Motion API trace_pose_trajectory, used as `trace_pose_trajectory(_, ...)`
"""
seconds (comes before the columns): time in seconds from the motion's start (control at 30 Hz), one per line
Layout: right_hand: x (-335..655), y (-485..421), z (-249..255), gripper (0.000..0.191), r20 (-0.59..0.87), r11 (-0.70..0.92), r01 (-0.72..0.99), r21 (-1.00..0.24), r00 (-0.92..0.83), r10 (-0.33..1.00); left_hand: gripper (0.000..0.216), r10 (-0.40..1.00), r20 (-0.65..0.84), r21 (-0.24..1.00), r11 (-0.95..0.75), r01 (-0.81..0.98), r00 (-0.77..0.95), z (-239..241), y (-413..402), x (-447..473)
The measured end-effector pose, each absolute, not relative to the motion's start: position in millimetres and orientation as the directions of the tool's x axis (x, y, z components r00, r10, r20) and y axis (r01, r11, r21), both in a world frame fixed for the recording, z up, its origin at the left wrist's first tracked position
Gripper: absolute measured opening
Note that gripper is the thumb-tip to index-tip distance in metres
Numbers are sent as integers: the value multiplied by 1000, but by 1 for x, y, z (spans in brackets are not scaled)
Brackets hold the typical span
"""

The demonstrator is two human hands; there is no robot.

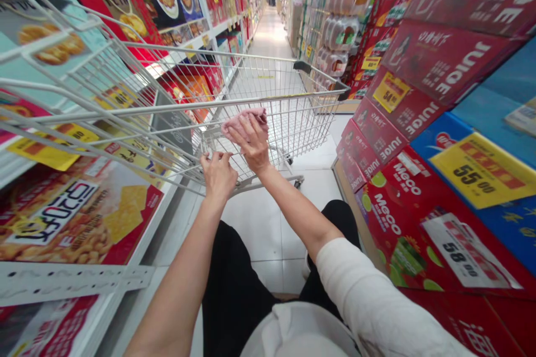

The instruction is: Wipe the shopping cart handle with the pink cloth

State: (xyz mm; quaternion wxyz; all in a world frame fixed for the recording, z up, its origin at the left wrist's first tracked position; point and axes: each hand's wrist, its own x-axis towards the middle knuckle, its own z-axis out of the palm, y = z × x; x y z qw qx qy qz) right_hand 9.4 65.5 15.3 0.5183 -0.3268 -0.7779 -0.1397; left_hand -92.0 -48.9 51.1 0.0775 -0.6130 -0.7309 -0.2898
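Observation:
A metal wire shopping cart (234, 103) stands across the aisle in front of me, its side facing me. My right hand (254, 145) presses a folded pink cloth (245, 119) against the wires of that side, fingers laid over it. Lower and to the left, my left hand (218, 175) has its fingers curled at the cart's wires near the lower frame. The wires behind the cloth are hidden. Below the basket, a caster wheel (298, 182) shows near the floor.
Shelves (167, 201) with boxed snacks and yellow price tags run along my left. Stacked red drink cartons (389, 206) rise close on my right. Shrink-wrapped bottles (345, 3) are piled farther along. White floor tiles (263, 223) lie under the cart.

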Motion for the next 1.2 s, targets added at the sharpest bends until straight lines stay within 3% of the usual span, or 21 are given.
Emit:
trace_pose_trajectory(0.2, 33, 40, -47, 30, 745, 715, 645, -270, -330, 580, 48, 869, 446, 320, 68, 945, -214, 53, -56, -93)
trace_pose_trajectory(0.3, 39, 39, -57, 34, 844, 749, 605, -269, -227, 486, 48, 855, 452, 336, 99, 937, -253, 55, -63, -83)
trace_pose_trajectory(0.43, 33, 59, -28, 42, 937, 770, 604, -204, -108, 332, 55, 774, 540, 355, 147, 923, -331, 52, -66, -66)
trace_pose_trajectory(0.57, 31, 65, -24, 33, 837, 741, 635, -220, -266, 477, 68, 840, 463, 342, 126, 931, -283, 39, -61, -67)
trace_pose_trajectory(0.7, 38, 50, -69, 30, 744, 671, 674, -310, -268, 612, 67, 856, 453, 290, 122, 949, -249, 31, -57, -74)
trace_pose_trajectory(0.87, 39, 44, -95, 26, 832, 721, 613, -321, -180, 524, 55, 830, 477, 283, 164, 945, -287, 33, -57, -71)
trace_pose_trajectory(1.0, 31, 53, -78, 31, 890, 764, 594, -253, -166, 424, 38, 763, 517, 364, 214, 906, -388, 34, -57, -66)
trace_pose_trajectory(1.2, 32, 43, -94, 30, 895, 775, 592, -221, -193, 403, 26, 710, 491, 481, 262, 837, -504, 35, -56, -67)
